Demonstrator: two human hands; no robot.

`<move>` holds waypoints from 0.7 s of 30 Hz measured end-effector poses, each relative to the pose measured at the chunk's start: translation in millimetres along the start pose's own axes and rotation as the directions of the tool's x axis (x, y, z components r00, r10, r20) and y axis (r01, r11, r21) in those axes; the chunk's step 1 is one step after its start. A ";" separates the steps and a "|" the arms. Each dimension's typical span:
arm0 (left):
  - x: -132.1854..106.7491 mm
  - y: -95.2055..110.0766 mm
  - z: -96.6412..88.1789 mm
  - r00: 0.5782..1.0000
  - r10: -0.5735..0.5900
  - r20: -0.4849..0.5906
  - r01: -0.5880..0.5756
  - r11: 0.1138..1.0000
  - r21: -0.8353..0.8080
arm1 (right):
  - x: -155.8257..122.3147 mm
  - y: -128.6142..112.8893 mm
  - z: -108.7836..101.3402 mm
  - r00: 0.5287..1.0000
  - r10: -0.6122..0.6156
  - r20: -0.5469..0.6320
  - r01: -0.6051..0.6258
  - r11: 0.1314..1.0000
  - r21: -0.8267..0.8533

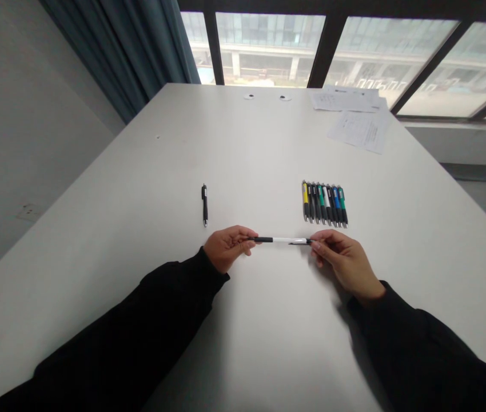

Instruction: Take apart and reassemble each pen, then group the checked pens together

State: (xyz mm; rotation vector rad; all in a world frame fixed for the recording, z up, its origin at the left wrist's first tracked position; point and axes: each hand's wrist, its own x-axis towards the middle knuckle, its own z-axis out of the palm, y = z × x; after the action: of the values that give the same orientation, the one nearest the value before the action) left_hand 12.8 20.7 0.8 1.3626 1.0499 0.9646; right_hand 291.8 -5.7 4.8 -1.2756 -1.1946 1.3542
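Observation:
Between my two hands a white and black pen is held level, lying left to right. My left hand pinches its black grip end, and the tip is hidden by the fingers. At the other end, beside the clip, the thumb and fingers of my right hand are closed on it. A black pen lies by itself on the table, beyond my left hand. Beyond my right hand is a row of several pens side by side, in yellow, black, green, white and blue.
The white table stretches to the window. Printed papers lie at its far right corner. Two round grommets are set near the far edge. A blue curtain hangs at the far left.

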 end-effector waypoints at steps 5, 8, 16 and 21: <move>-1.2 0.6 -1.1 1.000 -0.009 0.003 0.009 0.998 0.064 | -1.5 -4.6 2.3 1.000 0.026 -0.011 -0.026 0.997 -0.076; -1.5 2.1 -1.8 1.000 -0.006 0.001 0.005 0.993 0.117 | -2.2 -5.9 2.8 1.000 0.022 -0.007 -0.023 0.994 -0.110; -1.8 5.6 -2.0 0.999 0.031 0.010 -0.033 0.982 0.184 | -3.0 -7.1 4.3 1.000 0.000 0.025 0.005 0.983 -0.183; -2.9 3.6 -2.6 1.000 0.015 0.023 -0.020 0.974 0.225 | -4.3 -7.5 4.8 0.999 -0.006 0.043 0.015 0.974 -0.224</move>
State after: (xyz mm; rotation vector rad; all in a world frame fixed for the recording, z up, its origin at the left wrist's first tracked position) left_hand 9.7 18.6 4.7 1.5665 1.1601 0.8604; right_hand 287.3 -9.2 12.7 -1.4013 -1.4135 1.2707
